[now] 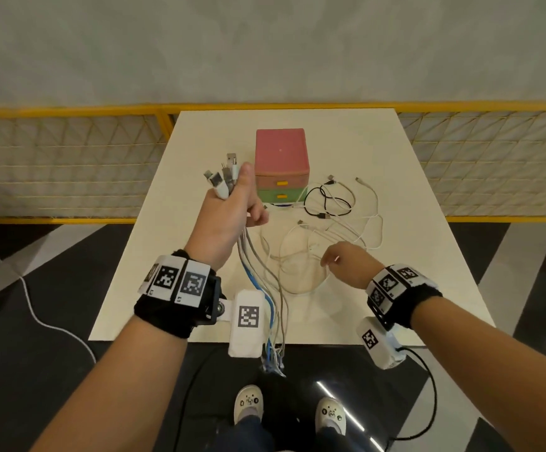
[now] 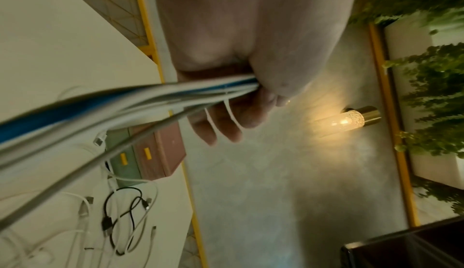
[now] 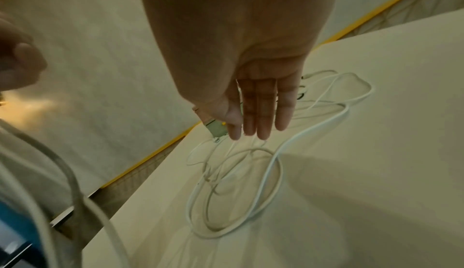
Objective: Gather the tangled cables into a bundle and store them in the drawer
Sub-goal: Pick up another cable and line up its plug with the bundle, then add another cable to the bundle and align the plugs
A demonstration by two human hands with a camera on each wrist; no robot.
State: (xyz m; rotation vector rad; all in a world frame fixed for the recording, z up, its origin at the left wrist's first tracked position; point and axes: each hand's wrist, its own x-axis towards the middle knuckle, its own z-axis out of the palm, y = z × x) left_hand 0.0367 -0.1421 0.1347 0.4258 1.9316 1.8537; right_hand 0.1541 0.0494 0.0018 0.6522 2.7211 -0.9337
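My left hand is raised above the table and grips a bundle of cables near their plugs; white, grey and blue strands hang from the fist past the table's front edge. The left wrist view shows those cables running out of my curled fingers. My right hand hovers with straight fingers over loose white cables lying on the table. A black cable and more white ones lie beside the small drawer unit, pink on top, green below, both drawers closed.
The cream table stands against a yellow mesh fence. A white cord trails on the dark floor at left, a black cord at right. My shoes show below the table's front edge.
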